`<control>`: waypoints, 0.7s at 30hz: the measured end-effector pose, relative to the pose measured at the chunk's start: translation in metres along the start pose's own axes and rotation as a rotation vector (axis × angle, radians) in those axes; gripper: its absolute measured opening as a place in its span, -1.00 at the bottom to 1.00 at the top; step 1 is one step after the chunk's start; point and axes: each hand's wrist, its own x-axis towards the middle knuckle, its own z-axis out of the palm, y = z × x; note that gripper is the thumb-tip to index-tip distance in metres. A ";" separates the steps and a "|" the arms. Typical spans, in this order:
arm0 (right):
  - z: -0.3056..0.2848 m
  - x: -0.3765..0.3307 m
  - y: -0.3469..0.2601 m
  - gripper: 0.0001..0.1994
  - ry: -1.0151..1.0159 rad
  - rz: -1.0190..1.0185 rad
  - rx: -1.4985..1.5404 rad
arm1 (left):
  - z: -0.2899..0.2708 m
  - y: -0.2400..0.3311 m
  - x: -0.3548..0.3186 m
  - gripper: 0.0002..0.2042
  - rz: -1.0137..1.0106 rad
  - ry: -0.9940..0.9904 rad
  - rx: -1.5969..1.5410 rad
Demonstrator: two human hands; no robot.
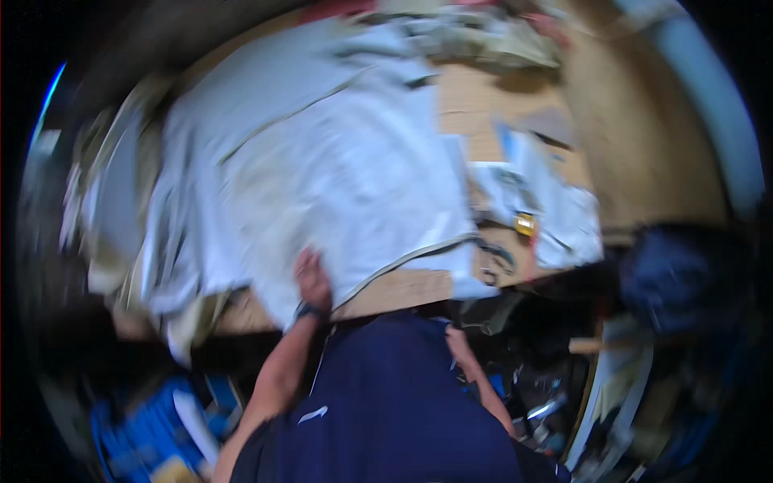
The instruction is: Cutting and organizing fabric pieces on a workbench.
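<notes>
A large sheet of white fabric [346,169] with a darker edge line lies spread over the wooden table [403,290]. My left hand [312,282] rests on its near edge, fingers stretched out and nothing in them; a dark band circles that wrist. Down at the table's front edge, close to my body, is my right hand [459,344]. Motion blur smears its fingers, and I cannot make out whether it holds anything.
To the right lie white papers or cloth pieces [568,217], a small yellow object [525,224] and a dark tool [499,256]. More fabric [121,201] hangs off the left side. Crumpled cloth [491,40] sits at the back. A dark bundle [668,270] stands right; blue material [153,427] lies below left.
</notes>
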 end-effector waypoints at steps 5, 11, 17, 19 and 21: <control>0.025 -0.015 -0.018 -0.64 0.353 -0.005 0.540 | 0.002 -0.039 -0.030 -0.50 -0.071 -0.049 -0.032; 0.052 -0.001 0.010 -0.66 0.522 -0.172 0.607 | -0.004 -0.008 -0.016 -0.43 0.113 -0.066 0.144; 0.026 -0.014 0.028 -0.67 0.452 -0.343 0.457 | -0.009 -0.011 -0.015 -0.39 0.128 -0.036 0.166; 0.025 -0.016 0.029 -0.68 0.436 -0.403 0.401 | -0.008 -0.021 -0.013 -0.37 0.162 0.000 0.181; 0.029 -0.017 0.040 -0.68 0.433 -0.454 0.346 | -0.006 -0.015 -0.014 -0.37 0.168 0.001 0.171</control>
